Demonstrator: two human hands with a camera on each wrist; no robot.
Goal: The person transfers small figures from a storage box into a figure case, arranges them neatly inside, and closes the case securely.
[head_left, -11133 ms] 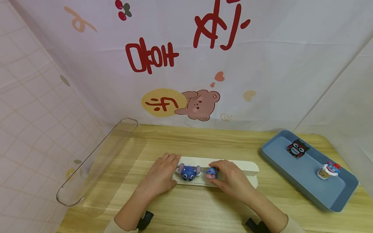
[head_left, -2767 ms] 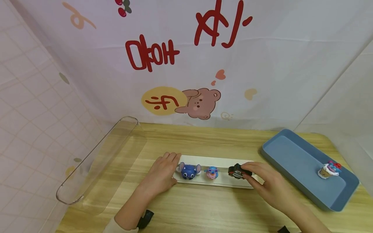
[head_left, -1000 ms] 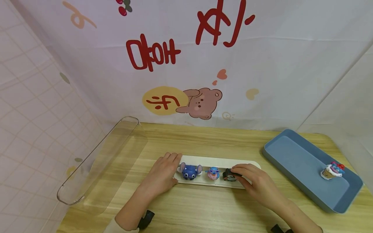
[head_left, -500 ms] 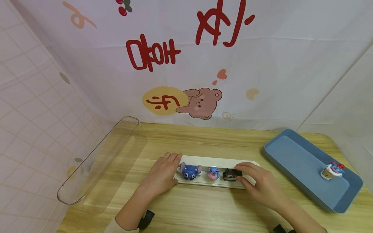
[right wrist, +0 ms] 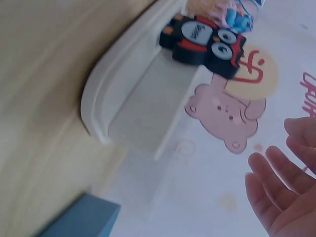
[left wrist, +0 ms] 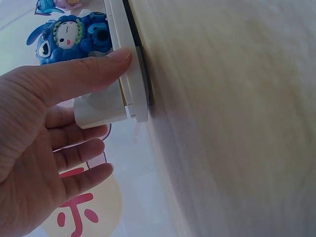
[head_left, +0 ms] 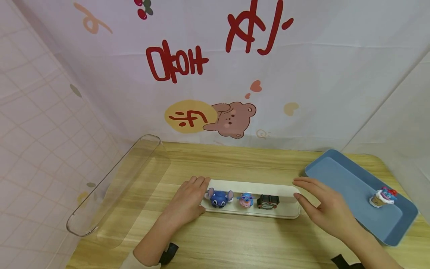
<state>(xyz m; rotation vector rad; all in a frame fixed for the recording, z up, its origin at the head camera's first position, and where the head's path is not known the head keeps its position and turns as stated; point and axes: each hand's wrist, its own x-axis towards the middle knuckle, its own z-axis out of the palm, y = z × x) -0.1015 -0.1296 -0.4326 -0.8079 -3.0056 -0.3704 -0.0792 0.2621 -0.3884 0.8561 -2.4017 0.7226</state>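
Note:
My left hand [head_left: 188,200] grips the left end of a white stepped display base [head_left: 287,210], thumb on its front edge and fingers behind. On the base's lower step a big-eared blue Stitch figure [head_left: 218,199] stands nearest that hand. Beside it are a small blue figure with sunglasses [head_left: 246,200] and a black-and-red owl figure [head_left: 268,202], in a row. Just off the base's right end hovers my right hand [head_left: 327,207], thumb and fingers apart, holding nothing. In the right wrist view the owl [right wrist: 203,44] is apart from the fingers [right wrist: 284,182].
At the right lies a blue tray [head_left: 346,186] holding a figure in a brown-and-white cup [head_left: 383,197]. A clear plastic cover [head_left: 112,186] lies on the wooden table [head_left: 215,239] at the left. A printed white cloth [head_left: 302,74] hangs behind.
The owl went from the tray to the base's right part, then slid left next to the small figure. My right hand has let go of it and drawn back right. The left hand stays put.

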